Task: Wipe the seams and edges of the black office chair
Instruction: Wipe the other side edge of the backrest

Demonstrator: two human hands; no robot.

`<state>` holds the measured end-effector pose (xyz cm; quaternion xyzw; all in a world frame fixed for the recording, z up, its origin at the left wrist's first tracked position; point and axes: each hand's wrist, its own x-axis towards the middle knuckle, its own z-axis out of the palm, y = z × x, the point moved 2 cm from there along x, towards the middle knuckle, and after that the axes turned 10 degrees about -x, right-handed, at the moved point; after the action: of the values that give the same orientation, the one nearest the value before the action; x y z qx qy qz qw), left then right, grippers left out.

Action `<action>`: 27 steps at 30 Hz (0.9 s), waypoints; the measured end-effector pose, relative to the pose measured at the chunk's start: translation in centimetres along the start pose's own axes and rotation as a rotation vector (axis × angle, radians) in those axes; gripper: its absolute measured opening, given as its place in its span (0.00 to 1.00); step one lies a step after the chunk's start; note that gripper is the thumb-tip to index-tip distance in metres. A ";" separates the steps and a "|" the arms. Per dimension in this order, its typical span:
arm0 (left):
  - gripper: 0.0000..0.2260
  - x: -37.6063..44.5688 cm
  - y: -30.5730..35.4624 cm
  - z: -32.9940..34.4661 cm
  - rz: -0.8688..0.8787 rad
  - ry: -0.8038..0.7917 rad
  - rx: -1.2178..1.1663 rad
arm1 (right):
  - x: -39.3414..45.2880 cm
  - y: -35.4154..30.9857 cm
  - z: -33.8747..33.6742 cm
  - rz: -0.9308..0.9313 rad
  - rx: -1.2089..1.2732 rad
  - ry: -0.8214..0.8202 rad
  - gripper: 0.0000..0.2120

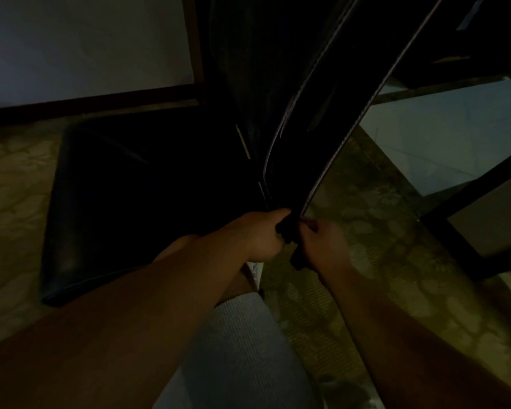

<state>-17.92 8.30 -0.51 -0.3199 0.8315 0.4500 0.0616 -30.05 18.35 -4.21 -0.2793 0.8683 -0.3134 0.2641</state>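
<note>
The black office chair fills the dim middle of the view, its seat (124,202) to the left and its backrest (331,98) rising to the upper right, edged by two pale seam lines. At the bottom end of the backrest edge my left hand (263,234) grips the black material with curled fingers. Just right of it my right hand (322,243) pinches a dark object, perhaps a cloth (297,262), against the same edge. The light is too low to tell what that dark object is.
A patterned olive carpet (381,231) covers the floor. A pale wall with a dark baseboard (86,101) runs along the upper left. Dark furniture framing with pale panels (455,149) stands at the right. My knee in grey fabric (239,349) is at the bottom centre.
</note>
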 end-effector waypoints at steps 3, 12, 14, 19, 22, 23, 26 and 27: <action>0.33 -0.4 0.2 -0.4 0.046 0.043 -0.011 | 0.1 -0.1 -0.8 0.015 0.020 0.060 0.11; 0.35 -0.4 0.3 -0.5 0.067 0.052 -0.017 | -0.6 -0.8 -1.1 -0.081 -0.036 0.012 0.09; 0.34 -0.3 0.3 -0.6 0.070 0.058 -0.032 | -1.1 -1.0 -0.7 -0.119 -0.047 -0.050 0.08; 0.34 -0.5 0.6 -0.4 0.086 0.077 -0.041 | -0.7 -1.3 -2.0 -0.058 -0.061 0.122 0.08; 0.32 -0.5 0.6 -0.5 0.088 0.088 -0.059 | -1.1 -1.9 -1.7 -0.140 -0.078 0.014 0.05; 0.32 -0.5 0.7 -0.5 0.093 0.093 -0.062 | -0.8 -1.7 -1.9 -0.119 -0.058 0.066 0.07; 0.33 -0.6 0.9 -0.4 0.093 0.106 -0.064 | -0.3 -1.3 -2.7 -0.020 0.031 0.181 0.10; 0.33 -0.7 0.9 -0.4 0.101 0.112 -0.065 | -0.4 -1.5 -2.6 -0.030 0.023 0.143 0.10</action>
<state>-17.84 8.67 0.68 -0.3041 0.8337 0.4606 -0.0179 -30.97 18.67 -1.34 -0.2663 0.8771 -0.3464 0.1996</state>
